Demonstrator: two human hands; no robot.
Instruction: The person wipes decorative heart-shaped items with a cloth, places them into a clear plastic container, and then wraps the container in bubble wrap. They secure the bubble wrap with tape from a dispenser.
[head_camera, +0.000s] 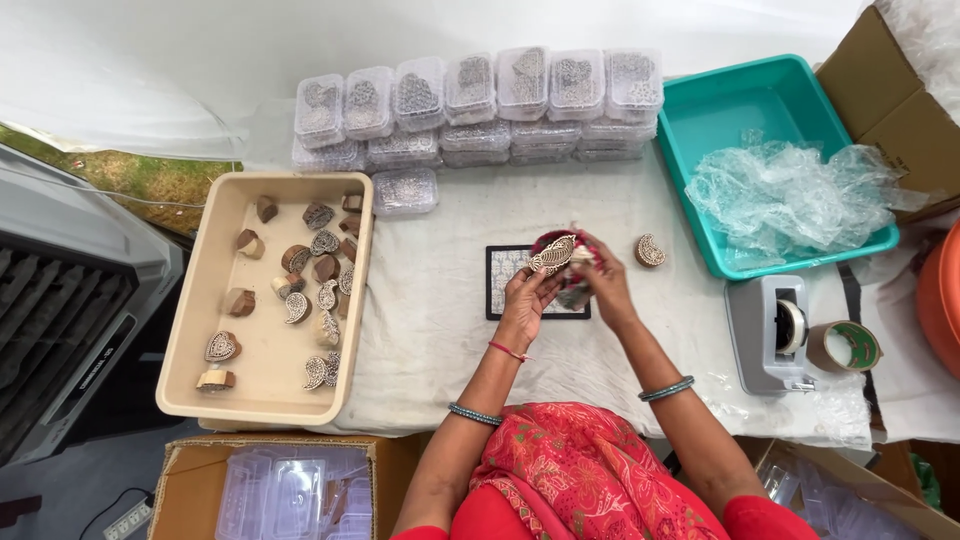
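Red cloth at frame bottom; mid-frame, left hand (522, 300) clamps a paisley stamp (552, 254) while right hand (603, 283) pinches a rag (575, 290). Risk: a loose grip drops it onto the bench (440, 300).

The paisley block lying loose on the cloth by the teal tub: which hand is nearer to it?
Right. The right hand is just left of the loose paisley block, apart from it; the left hand is farther left, holding another carved block.
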